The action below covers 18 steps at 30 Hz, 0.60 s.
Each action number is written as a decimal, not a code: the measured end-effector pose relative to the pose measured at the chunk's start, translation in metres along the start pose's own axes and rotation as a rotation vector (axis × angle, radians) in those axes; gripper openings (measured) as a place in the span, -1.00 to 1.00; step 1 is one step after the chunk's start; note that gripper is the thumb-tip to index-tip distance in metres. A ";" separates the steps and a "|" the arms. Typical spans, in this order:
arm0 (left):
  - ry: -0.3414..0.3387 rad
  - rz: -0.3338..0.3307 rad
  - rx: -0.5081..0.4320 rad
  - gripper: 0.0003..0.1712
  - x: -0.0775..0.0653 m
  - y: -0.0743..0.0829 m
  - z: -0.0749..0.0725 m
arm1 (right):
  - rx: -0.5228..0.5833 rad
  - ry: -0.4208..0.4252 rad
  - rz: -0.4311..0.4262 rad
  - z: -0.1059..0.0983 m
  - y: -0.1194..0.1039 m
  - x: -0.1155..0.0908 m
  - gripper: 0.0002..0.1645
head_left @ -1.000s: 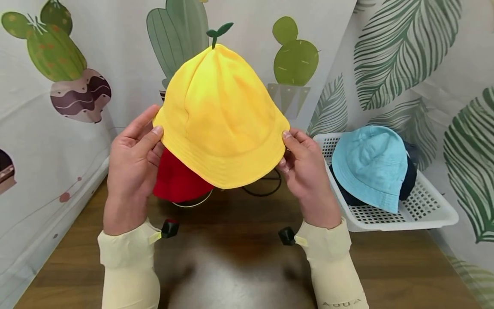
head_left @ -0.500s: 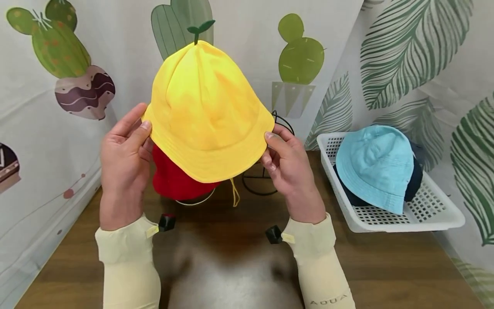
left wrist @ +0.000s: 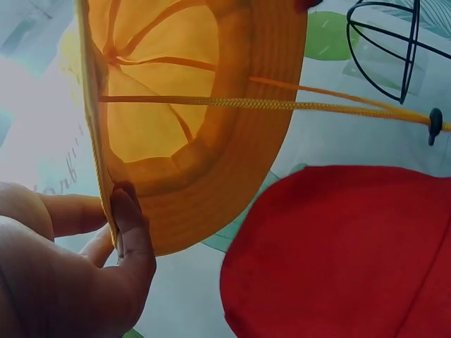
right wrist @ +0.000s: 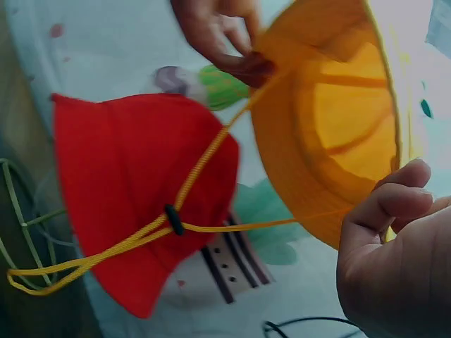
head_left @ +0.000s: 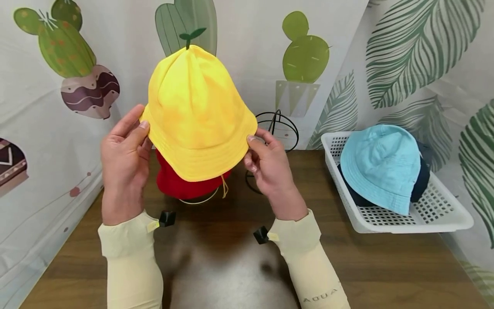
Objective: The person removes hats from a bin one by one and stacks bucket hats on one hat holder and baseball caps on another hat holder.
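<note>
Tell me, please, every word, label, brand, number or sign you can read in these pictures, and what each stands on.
"AQUA": on the person's right sleeve, in the head view.
Faint lettering on the pale backdrop, in the left wrist view: too blurred to read.
I see no lettering on the yellow hat, red hat or light blue hat.

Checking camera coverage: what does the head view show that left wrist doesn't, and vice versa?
Head only: the light blue hat, white basket, wooden table, and green sprout atop the yellow hat.

Left wrist only: the yellow hat's inside and the black cord stopper.

Both: the left hand pinching the yellow hat's brim, the red hat, part of the yellow cord, and a black wire stand.
</note>
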<state>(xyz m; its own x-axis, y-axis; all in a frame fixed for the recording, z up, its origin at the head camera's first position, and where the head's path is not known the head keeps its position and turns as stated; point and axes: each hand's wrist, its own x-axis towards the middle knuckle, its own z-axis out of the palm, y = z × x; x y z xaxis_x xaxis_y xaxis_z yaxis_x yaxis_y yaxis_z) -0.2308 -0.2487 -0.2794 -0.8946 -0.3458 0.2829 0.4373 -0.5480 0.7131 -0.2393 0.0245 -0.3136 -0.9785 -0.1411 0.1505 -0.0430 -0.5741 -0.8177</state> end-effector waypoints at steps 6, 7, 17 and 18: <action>0.044 -0.024 -0.006 -0.49 0.008 -0.002 -0.011 | -0.080 -0.041 0.056 0.009 0.018 0.003 -0.73; 0.049 -0.027 0.000 -0.49 0.009 -0.002 -0.012 | -0.088 -0.042 0.061 0.009 0.020 0.003 -0.71; 0.098 -0.103 0.067 -0.51 0.021 -0.013 -0.023 | -0.099 0.002 0.147 0.007 0.033 0.010 -0.70; 0.100 -0.108 0.079 -0.51 0.022 -0.013 -0.025 | -0.097 0.008 0.155 0.007 0.034 0.011 -0.73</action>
<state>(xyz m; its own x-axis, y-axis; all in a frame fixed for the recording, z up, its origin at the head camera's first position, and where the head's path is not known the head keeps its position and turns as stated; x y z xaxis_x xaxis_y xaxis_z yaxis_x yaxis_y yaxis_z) -0.2539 -0.2675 -0.2986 -0.9208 -0.3641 0.1399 0.3272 -0.5260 0.7850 -0.2497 -0.0020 -0.3362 -0.9764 -0.2154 0.0144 0.0898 -0.4657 -0.8804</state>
